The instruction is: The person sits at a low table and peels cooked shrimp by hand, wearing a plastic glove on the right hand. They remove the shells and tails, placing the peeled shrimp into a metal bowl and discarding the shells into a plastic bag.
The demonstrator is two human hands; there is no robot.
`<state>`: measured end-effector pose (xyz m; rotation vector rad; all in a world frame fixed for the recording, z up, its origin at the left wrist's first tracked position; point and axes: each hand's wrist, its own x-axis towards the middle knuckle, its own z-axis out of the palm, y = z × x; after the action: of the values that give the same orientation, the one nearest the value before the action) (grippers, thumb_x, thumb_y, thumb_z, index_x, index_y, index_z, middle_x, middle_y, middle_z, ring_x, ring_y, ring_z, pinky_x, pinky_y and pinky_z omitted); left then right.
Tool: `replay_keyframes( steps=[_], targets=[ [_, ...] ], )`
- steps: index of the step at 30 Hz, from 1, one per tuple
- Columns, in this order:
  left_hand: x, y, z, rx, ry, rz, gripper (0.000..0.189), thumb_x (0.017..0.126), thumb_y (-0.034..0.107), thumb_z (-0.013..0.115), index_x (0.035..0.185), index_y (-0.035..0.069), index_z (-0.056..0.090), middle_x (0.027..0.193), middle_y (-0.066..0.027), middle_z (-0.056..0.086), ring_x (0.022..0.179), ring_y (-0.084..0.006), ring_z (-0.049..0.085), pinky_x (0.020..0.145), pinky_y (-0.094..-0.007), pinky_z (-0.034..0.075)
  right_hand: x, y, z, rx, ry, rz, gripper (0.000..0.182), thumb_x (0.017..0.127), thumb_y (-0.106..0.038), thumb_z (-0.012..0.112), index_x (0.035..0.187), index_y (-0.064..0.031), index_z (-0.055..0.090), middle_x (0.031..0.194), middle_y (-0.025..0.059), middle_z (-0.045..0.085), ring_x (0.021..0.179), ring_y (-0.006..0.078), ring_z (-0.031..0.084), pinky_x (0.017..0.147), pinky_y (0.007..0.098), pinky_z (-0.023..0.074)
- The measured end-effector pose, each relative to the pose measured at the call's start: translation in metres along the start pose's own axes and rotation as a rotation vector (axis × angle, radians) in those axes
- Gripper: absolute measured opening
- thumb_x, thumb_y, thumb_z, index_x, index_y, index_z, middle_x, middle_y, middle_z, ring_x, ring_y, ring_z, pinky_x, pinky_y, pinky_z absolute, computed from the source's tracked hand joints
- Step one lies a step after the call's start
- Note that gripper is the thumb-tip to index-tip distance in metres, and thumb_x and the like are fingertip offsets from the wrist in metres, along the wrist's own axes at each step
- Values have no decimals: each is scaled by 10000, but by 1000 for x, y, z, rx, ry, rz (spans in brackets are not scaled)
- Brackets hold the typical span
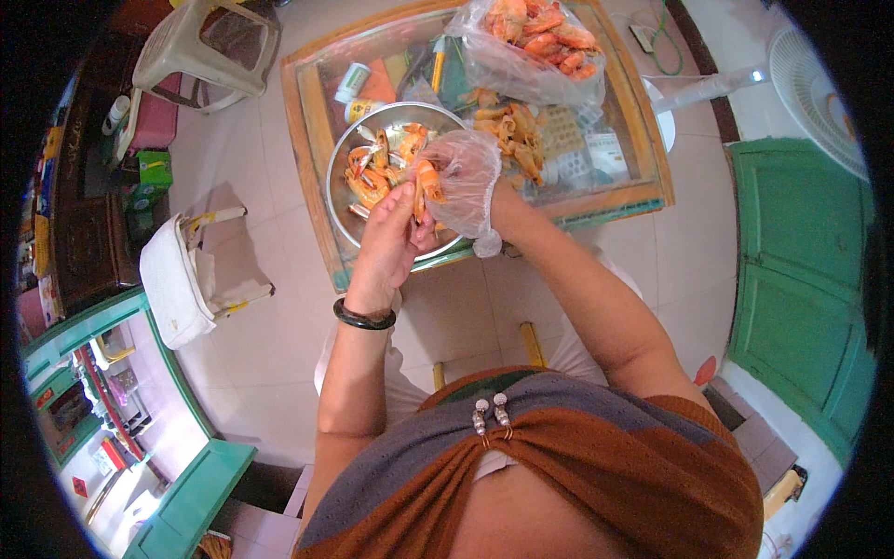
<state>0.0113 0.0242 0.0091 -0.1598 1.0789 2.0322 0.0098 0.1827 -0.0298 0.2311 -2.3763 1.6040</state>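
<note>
Over a steel bowl (333,164) at the table's near left, my two hands meet around a cooked shrimp (428,180). My bare left hand (394,234), with a dark bangle at the wrist, pinches it from the left. On its right is my right hand (457,175), inside a loose clear plastic glove, with its fingers on the same shrimp. Orange shrimp pieces (368,185) lie in the bowl. A heap of shrimp shells (513,136) lies on the table right of the bowl. Behind it stands a clear plastic bag (503,73) of whole cooked shrimp (545,35).
The low wooden table (307,140) has a glass top. Two small bottles, one white and green (353,82), one yellow (363,110), stand behind the bowl. Blister packs (559,133) show near the shells. A fan (814,91) stands right; a plastic stool (202,56) and a cloth-covered chair (174,279) stand left.
</note>
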Motion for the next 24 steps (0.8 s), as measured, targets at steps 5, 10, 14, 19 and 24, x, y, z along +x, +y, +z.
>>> replay_keyframes(
  steps=[5, 10, 14, 19, 24],
  targets=[
    [4, -5, -1, 348, 105, 317, 206, 914, 186, 520, 1069, 50, 511, 767, -5, 555, 603, -76, 525, 539, -196, 435, -1, -31, -7, 258, -38, 350, 258, 683, -230, 670, 800, -21, 573, 739, 123, 575, 670, 251, 562, 625, 354, 453],
    [4, -10, -2, 591, 191, 483, 88, 897, 44, 503, 959, 5, 552, 781, -21, 598, 593, -34, 514, 529, -165, 433, 1, -37, -4, 38, 21, 240, 231, 688, -206, 658, 774, -16, 557, 675, 87, 539, 648, 201, 558, 577, 336, 445],
    [2, -4, -5, 527, 132, 432, 72, 901, 65, 509, 909, 9, 555, 748, -16, 590, 571, -37, 497, 511, -172, 410, 3, -22, -4, -154, 80, 69, 188, 688, -176, 656, 729, -19, 562, 676, 68, 540, 637, 167, 546, 566, 322, 440],
    [-4, 8, -2, 281, 67, 222, 117, 902, 137, 535, 895, 21, 553, 710, -18, 568, 525, -54, 460, 487, -189, 389, 8, -14, -10, -5, -56, 66, 135, 719, -148, 640, 755, -25, 599, 722, 77, 574, 654, 162, 542, 598, 296, 453],
    [-4, 13, -12, 119, -51, 133, 122, 892, 174, 558, 891, 53, 544, 706, -17, 553, 523, -45, 434, 459, -176, 371, 6, -20, -11, 232, -123, 311, 104, 756, -133, 614, 791, -35, 615, 757, 90, 583, 703, 172, 548, 645, 291, 455]
  ],
)
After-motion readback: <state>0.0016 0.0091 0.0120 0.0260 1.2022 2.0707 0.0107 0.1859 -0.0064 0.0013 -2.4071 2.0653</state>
